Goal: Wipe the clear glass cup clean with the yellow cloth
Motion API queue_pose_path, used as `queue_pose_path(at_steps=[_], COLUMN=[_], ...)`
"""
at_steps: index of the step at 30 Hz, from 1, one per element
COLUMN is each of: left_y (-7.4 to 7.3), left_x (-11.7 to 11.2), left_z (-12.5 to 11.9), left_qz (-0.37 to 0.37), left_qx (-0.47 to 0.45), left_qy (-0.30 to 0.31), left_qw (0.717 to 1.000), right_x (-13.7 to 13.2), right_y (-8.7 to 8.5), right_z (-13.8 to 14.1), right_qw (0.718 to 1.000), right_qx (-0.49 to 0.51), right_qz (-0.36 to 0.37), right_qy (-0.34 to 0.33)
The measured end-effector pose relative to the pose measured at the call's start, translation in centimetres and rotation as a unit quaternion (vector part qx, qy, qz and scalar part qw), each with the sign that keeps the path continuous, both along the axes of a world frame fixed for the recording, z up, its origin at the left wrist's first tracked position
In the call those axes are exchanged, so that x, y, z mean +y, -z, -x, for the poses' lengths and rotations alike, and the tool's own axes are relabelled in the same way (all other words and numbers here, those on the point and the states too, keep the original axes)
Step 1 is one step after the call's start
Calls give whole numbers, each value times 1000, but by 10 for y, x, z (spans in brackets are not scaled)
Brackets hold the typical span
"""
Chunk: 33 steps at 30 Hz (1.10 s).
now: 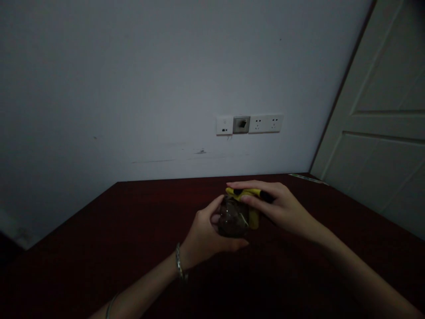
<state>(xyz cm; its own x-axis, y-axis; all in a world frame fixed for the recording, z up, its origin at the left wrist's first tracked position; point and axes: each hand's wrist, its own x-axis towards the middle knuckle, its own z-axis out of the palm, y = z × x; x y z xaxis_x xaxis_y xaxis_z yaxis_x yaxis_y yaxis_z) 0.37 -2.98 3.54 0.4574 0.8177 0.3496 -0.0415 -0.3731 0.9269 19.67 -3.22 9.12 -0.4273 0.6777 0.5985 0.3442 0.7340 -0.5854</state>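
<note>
My left hand (pixel 209 232) is wrapped around a dark, shiny, see-through rounded object (pixel 232 218), which looks like a glass or clear plastic vessel; its exact kind is hard to make out in the dim light. In my right hand (pixel 277 201) is a yellow and black cloth (pixel 254 217), pinched between thumb and fingers. The cloth touches the top and right side of the vessel, and part of it hangs down beside it. Both hands are close together above the table. A bracelet (pixel 179 262) circles my left wrist.
Below the hands spreads a dark red tabletop (pixel 133 230). Its back edge meets a pale wall (pixel 149 88) with a row of sockets (pixel 262 124). A thin flat strip (pixel 308 179) lies at the back right corner, near a panelled door (pixel 381 124).
</note>
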Motion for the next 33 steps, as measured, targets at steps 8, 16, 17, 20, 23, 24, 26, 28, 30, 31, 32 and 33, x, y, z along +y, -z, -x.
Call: queue_pose_path(at_steps=[8,16,17,20,23,24,26,28,30,31,32,33], left_y=[-12,-12,-12,-10,-7,-6,-5,-4,-3,-2,-2,-1], left_x=[-1,-3,-2,1,4,5,7,9,11,12,13,14], left_z=[2,3,3,3,2,2,2,4,7,8,10,11], left_qz=[111,139,135,121,117,117,116,112,105,99,94,89], left_qx=[-100,-63,-63,-52,-33,-32,-33,-26,1,18,30,31], left_qy=[15,3,-2,-24,-25,-21,-11,2,23,33,42,54], left_qw=[989,988,989,991,992,992,993,993,994,994,994,994], right_x=[-9,-6,-6,-4,0,1,2,2,2,3,4,6], right_y=[12,20,22,30,38,40,41,41,41,41,41,42], right_z=[3,13,16,24,28,28,29,29,28,28,28,27], right_qw=[999,987,984,978,980,982,984,987,989,990,992,993], right_qx=[-43,-132,-142,-150,-133,-127,-116,-106,-101,-98,-92,-83], right_qz=[7,-91,-106,-138,-138,-135,-128,-122,-109,-99,-88,-77], right_qy=[-30,14,22,48,52,47,35,26,23,22,22,23])
